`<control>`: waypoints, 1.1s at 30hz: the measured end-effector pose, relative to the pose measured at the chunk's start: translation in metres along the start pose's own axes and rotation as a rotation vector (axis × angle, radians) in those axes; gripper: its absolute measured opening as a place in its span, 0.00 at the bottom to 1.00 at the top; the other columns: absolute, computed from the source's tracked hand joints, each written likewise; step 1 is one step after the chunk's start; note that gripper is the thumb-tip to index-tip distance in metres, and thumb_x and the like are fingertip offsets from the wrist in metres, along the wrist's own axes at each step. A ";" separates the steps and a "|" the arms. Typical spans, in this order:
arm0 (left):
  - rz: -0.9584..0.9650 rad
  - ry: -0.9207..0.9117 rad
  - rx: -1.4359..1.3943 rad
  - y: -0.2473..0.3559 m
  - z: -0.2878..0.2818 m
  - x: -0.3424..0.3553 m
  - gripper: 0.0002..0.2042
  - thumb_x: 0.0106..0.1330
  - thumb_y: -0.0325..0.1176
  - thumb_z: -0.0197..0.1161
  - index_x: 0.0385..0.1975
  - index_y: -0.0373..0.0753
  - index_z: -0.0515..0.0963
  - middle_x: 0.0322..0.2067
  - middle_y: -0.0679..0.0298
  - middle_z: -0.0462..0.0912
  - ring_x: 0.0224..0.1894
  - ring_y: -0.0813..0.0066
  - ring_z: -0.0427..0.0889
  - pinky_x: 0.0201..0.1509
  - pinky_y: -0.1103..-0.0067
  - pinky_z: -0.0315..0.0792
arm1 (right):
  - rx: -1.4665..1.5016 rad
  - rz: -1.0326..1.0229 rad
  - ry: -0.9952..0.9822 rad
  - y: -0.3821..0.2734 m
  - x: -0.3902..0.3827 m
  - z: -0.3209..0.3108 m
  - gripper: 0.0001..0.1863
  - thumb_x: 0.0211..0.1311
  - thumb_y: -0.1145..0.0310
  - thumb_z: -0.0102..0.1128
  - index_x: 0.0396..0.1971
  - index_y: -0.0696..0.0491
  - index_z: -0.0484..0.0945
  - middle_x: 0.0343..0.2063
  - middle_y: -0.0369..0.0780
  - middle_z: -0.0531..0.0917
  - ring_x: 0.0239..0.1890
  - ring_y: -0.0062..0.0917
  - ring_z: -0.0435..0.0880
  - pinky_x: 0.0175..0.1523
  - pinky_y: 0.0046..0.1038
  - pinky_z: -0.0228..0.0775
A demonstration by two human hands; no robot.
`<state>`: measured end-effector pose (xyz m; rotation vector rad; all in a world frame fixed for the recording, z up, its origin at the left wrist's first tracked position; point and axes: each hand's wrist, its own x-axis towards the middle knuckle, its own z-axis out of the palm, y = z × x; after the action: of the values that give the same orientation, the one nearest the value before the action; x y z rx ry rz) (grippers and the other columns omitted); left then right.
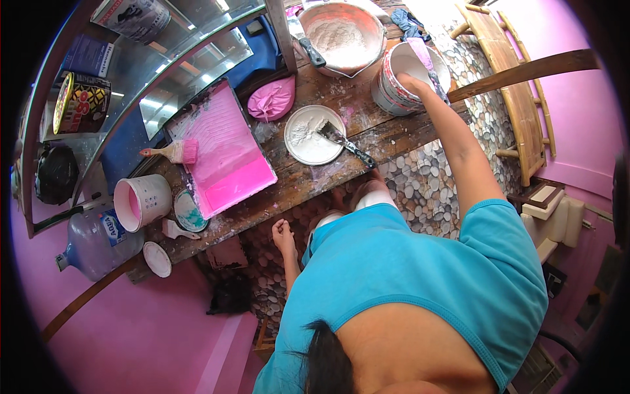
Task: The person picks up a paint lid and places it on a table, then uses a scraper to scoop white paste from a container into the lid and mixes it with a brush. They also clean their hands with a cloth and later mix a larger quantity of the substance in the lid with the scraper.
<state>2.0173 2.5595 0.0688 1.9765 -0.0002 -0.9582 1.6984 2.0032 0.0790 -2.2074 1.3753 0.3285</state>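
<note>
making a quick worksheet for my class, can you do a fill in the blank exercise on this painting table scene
1. The paint in the tray is ____.
2. The scraper on the round white lid has a ____ handle.
3. The right hand reaches into a white bucket, which stands farther to the ____ in the picture than the lid.

Missing words: pink; black; right

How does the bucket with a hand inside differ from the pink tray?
The bucket is round and deep; the tray is rectangular and shallow. The bucket is whitish inside, the tray pink. The right hand reaches into the bucket; none touches the tray. Both sit on the table.
</note>
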 end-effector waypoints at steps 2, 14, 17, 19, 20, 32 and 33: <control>0.000 0.009 -0.018 -0.003 -0.002 0.000 0.10 0.64 0.37 0.60 0.42 0.42 0.74 0.32 0.71 0.74 0.31 0.85 0.73 0.31 0.84 0.70 | 0.030 0.044 -0.010 -0.022 -0.005 -0.011 0.21 0.60 0.60 0.46 0.37 0.62 0.80 0.46 0.51 0.79 0.43 0.39 0.82 0.47 0.31 0.73; -0.014 -0.017 0.002 -0.013 0.002 0.001 0.10 0.64 0.36 0.60 0.43 0.41 0.73 0.32 0.71 0.75 0.31 0.85 0.73 0.30 0.85 0.70 | 0.419 0.131 0.021 -0.058 -0.051 -0.038 0.18 0.48 0.66 0.64 0.36 0.65 0.81 0.27 0.46 0.84 0.28 0.26 0.79 0.37 0.30 0.72; -0.002 -0.029 0.022 -0.009 0.005 0.004 0.11 0.64 0.36 0.60 0.43 0.41 0.73 0.33 0.71 0.75 0.32 0.85 0.73 0.30 0.85 0.70 | 0.258 0.102 0.090 -0.064 -0.046 -0.040 0.18 0.44 0.65 0.65 0.34 0.63 0.82 0.29 0.51 0.84 0.34 0.36 0.83 0.41 0.34 0.72; 0.036 -0.030 0.015 -0.004 0.004 0.007 0.11 0.64 0.35 0.60 0.43 0.41 0.73 0.33 0.70 0.74 0.32 0.84 0.74 0.31 0.85 0.70 | 0.156 0.165 0.128 -0.054 -0.035 -0.037 0.18 0.45 0.65 0.63 0.36 0.61 0.82 0.35 0.56 0.81 0.41 0.46 0.82 0.46 0.37 0.72; 0.036 -0.012 0.019 -0.004 -0.001 0.006 0.11 0.64 0.35 0.60 0.43 0.41 0.73 0.33 0.70 0.74 0.32 0.84 0.74 0.31 0.85 0.70 | 0.164 0.151 0.120 -0.065 -0.035 -0.037 0.18 0.45 0.65 0.63 0.36 0.61 0.82 0.35 0.56 0.81 0.41 0.46 0.82 0.46 0.37 0.72; 0.010 -0.024 0.038 -0.005 0.001 0.000 0.10 0.64 0.35 0.60 0.42 0.40 0.74 0.33 0.70 0.75 0.33 0.84 0.74 0.32 0.85 0.71 | 0.294 0.152 0.049 -0.060 -0.044 -0.047 0.21 0.46 0.60 0.64 0.34 0.64 0.81 0.29 0.48 0.84 0.32 0.33 0.82 0.41 0.32 0.71; 0.024 -0.036 0.030 -0.001 0.002 0.001 0.11 0.64 0.35 0.60 0.43 0.40 0.74 0.33 0.70 0.75 0.33 0.84 0.74 0.32 0.85 0.71 | 0.261 0.179 0.150 -0.061 -0.043 -0.044 0.20 0.44 0.59 0.65 0.28 0.63 0.83 0.24 0.48 0.84 0.29 0.33 0.82 0.39 0.33 0.71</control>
<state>2.0161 2.5581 0.0671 1.9820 -0.0583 -0.9832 1.7299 2.0339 0.1538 -1.9323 1.6023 0.0417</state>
